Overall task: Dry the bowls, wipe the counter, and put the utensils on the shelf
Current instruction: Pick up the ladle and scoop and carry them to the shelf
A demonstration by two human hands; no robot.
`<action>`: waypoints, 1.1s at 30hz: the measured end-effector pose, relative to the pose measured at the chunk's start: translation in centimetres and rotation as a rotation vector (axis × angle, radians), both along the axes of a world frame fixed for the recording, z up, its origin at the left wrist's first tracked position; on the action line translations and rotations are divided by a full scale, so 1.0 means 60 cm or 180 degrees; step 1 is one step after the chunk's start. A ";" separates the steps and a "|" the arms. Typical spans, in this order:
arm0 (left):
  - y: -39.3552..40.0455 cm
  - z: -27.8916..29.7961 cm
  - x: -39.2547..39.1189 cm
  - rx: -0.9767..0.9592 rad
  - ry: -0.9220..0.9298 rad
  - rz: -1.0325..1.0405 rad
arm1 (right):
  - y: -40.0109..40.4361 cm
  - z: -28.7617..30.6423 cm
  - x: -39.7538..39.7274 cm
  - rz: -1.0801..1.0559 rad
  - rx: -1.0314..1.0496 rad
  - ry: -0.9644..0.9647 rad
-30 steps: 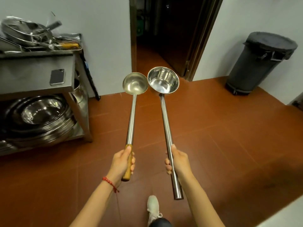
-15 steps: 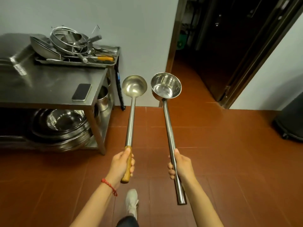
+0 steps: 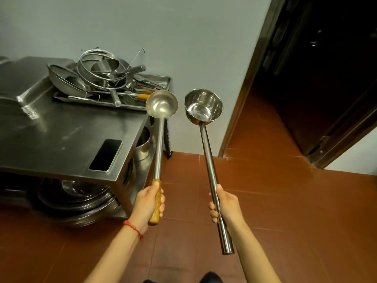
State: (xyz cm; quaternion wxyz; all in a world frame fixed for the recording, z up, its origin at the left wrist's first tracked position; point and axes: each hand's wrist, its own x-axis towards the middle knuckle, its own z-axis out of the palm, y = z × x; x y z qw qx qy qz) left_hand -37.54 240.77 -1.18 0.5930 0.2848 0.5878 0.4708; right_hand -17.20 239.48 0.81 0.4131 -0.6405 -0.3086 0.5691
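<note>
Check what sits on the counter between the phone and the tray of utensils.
Nothing: in the head view, the steel counter is bare between the phone and the tray piled with utensils, showing only smudges and reflections.

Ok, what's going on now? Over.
Left hand holds round ladle. Right hand holds deep ladle. Utensil tray on table ahead. Phone near table corner.

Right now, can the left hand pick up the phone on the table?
Probably not as is: the left hand is full, wrapped around the ladle. The phone lies uncovered near the table edge, so the path looks free.
</note>
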 end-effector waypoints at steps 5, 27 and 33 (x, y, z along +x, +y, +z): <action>0.117 0.012 0.009 0.0070 -0.0063 0.0238 | 0.151 0.005 0.008 0.0298 0.0060 -0.0008; 0.563 0.079 -0.025 0.0208 -0.0053 0.1954 | 0.737 0.018 -0.014 0.1579 0.0090 -0.0117; 0.680 0.079 -0.095 0.0195 -0.0030 0.2046 | 0.858 0.009 -0.069 0.1751 0.0029 -0.0142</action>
